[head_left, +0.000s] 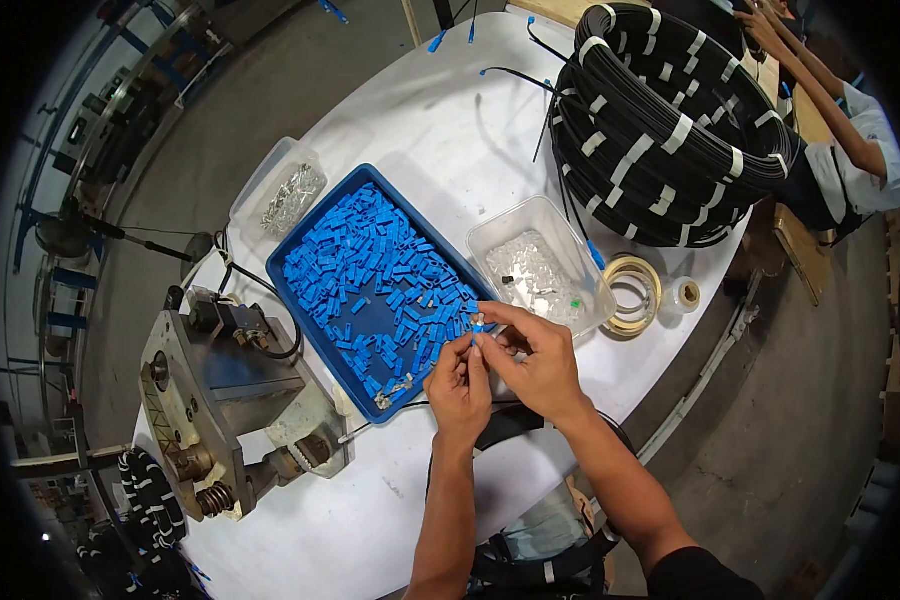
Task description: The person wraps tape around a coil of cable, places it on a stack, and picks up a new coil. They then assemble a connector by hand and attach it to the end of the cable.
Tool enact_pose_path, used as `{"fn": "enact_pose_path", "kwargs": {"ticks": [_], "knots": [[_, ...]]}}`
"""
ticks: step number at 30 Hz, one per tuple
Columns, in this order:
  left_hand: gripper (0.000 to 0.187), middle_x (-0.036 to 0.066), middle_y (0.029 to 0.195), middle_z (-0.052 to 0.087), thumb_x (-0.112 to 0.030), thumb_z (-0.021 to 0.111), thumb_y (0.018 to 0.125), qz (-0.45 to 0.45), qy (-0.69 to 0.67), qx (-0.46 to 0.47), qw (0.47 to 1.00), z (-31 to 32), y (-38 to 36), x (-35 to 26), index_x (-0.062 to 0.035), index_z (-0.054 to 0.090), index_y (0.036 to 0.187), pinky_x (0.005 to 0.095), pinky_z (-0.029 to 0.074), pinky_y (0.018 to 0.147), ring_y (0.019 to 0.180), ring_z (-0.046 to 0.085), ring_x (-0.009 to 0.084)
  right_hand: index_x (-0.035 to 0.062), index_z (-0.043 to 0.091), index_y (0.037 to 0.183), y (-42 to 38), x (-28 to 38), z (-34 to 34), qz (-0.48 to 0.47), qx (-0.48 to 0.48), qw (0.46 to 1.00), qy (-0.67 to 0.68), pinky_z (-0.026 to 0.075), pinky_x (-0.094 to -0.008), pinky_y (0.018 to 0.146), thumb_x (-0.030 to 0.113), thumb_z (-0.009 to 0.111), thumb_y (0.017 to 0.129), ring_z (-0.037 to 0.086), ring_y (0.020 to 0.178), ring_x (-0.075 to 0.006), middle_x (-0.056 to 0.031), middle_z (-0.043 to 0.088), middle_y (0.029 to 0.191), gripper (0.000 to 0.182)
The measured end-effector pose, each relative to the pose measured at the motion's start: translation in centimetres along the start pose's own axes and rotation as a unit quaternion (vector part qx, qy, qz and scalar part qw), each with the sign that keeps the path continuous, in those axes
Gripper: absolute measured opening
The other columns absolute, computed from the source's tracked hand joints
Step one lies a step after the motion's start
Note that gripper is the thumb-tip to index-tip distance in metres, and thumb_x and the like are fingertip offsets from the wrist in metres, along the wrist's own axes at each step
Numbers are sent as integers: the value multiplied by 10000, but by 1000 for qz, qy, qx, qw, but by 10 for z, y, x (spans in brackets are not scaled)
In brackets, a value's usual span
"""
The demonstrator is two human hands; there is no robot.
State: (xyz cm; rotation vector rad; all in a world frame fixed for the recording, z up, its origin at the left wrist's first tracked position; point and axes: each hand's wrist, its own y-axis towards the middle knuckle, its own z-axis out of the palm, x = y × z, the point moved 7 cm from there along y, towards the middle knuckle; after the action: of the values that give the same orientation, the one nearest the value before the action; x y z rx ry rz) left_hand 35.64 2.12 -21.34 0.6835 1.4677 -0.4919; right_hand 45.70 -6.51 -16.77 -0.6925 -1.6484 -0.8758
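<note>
Nearest the camera, both forearms are extended over the white tabletop (390,520). The left hand (458,385) and the right hand (538,362) are brought together just above the near corner of the blue tray (288,300). A small blue connector piece (478,325) is pinched between the fingertips of both hands; the fingers of each hand are pressed together around it, and a thin black cable (410,408) appears to be led from the piece toward the left, though this cannot be told with certainty at this size.

To the left, a metal press tool (225,400) is set on the tabletop. The blue tray is filled with many loose blue connector pieces. Just right of it, beyond the hands, a clear plastic container (540,270) of small transparent parts is placed, and a roll of tape (633,293) lies beside that. A second clear container (285,190) with metallic parts is seen at the tray's far left.

Farther off, large coils of black cable (670,120) bound with white tape are stacked. At the far right edge, another person's arms (820,90) are seen.
</note>
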Motion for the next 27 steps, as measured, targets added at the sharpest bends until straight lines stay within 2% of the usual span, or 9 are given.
{"fn": "enact_pose_path", "kwargs": {"ticks": [8,16,27], "knots": [[173,99,947,669,-53,519,1006,-5,8,12,1000,-1,-2,3,69,577,1116,227,525,733,838,632,101,-10,682,1117,2,-4,-1,32,25,999,14,494,-233,579,60,723,837,598,610,-73,-93,688,752,291],[189,117,949,689,-59,527,1007,12,13,14,1000,2,-1,4,82,576,1123,233,537,726,842,649,117,-12,688,1121,0,-14,-2,72,34,996,45,520,-225,616,66,724,847,656,679,-79,-122,718,800,287],[186,107,917,691,-53,560,990,26,59,12,998,0,-2,0,82,600,1112,236,529,718,815,637,105,-22,695,1102,0,-10,-4,60,34,997,47,541,-236,632,66,713,863,686,688,-114,-139,733,845,256]]}}
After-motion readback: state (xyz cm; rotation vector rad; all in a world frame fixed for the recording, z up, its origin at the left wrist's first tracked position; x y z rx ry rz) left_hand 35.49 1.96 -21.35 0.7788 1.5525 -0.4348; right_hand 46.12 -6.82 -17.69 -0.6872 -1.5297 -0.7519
